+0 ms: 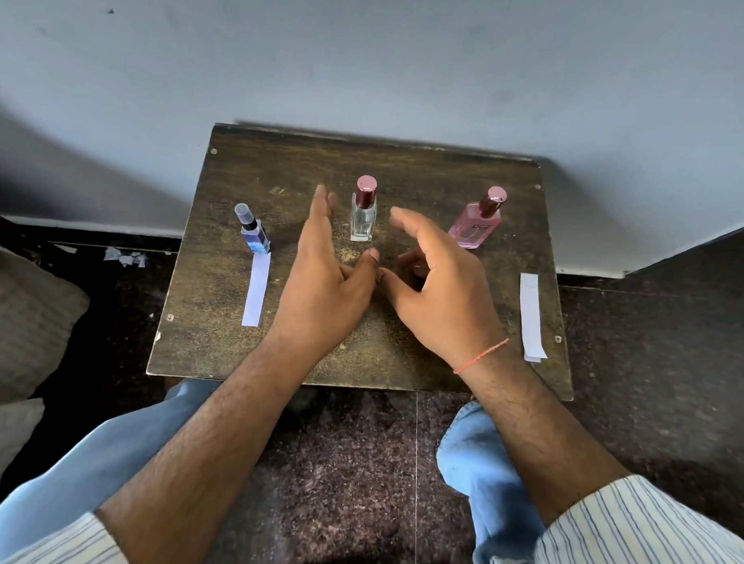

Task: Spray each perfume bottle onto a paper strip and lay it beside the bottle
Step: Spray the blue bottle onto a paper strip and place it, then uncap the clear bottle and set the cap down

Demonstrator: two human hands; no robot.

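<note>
Three perfume bottles stand in a row on a small dark wooden table. At the left is a blue bottle with a clear cap, and a paper strip lies right in front of it. A clear bottle with a dark pink cap stands in the middle. A pink bottle with a pink cap is at the right. My left hand and my right hand hover on either side of the clear bottle, fingers apart, holding nothing. More paper strips lie stacked near the table's right edge.
The table stands against a grey wall on a dark speckled floor. Scraps of torn paper lie on the floor to the left. A cushion sits at the far left. My knees in light blue trousers are below the table.
</note>
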